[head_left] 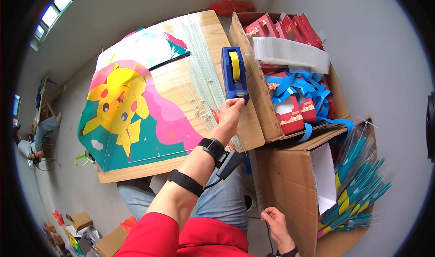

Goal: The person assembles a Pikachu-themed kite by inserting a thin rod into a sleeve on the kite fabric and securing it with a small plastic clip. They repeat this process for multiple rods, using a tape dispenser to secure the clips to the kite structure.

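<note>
My left hand (230,114) reaches over the table to a blue tape dispenser (234,87) with a yellow-cored roll. Its thumb and forefinger pinch the tape at the cutter end. Low on the right, beside a cardboard box, my right hand (277,224) has thumb and fingertips together; anything between them is too small to make out. Left of the dispenser lies a bundle of thin whitish rods (201,60). A printed sheet (136,116) in teal and pink with a yellow cartoon figure covers the table's left part. One thin white rod (158,156) lies along its near edge.
More sheets (136,48) are stacked at the far side of the wooden table (244,134). To the right, one open carton (267,107) holds red boxes, blue ribbon and clear sleeves; a nearer carton (285,184) holds rolled teal flags. Another person (31,148) sits far left.
</note>
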